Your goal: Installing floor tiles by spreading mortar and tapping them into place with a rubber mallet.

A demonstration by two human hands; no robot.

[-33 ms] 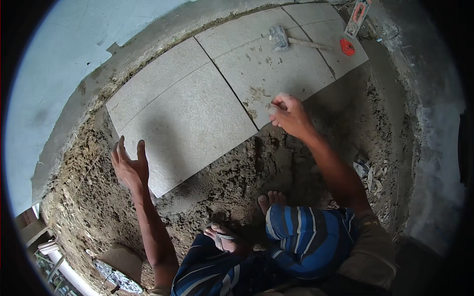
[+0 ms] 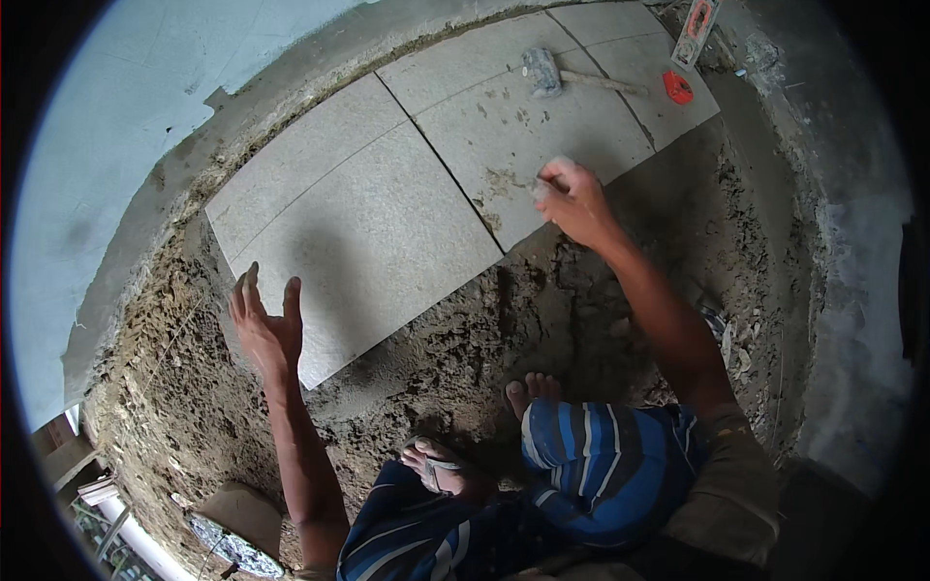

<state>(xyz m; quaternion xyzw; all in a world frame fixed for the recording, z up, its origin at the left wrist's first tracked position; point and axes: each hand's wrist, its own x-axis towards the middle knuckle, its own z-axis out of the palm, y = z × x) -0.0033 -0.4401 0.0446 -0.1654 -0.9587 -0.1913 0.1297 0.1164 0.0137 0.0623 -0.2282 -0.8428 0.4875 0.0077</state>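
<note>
My left hand (image 2: 263, 324) is open with fingers spread, hovering at the near left edge of a large grey floor tile (image 2: 368, 232) that lies on a rough mortar bed (image 2: 542, 310). My right hand (image 2: 573, 198) is closed at the near edge of the second grey tile (image 2: 523, 116), pinching a small pale lump (image 2: 556, 167) between its fingertips. Smears of mortar mark that tile near the hand. I am crouched, my feet (image 2: 531, 389) on the mortar below the tiles.
A mallet (image 2: 542, 70) with a wooden handle lies on the far tiles. Beside it are an orange-red round piece (image 2: 678, 87) and a red and white tool (image 2: 699, 29). A pale blue wall (image 2: 97, 116) runs at the left; a white pipe (image 2: 126, 528) lies bottom left.
</note>
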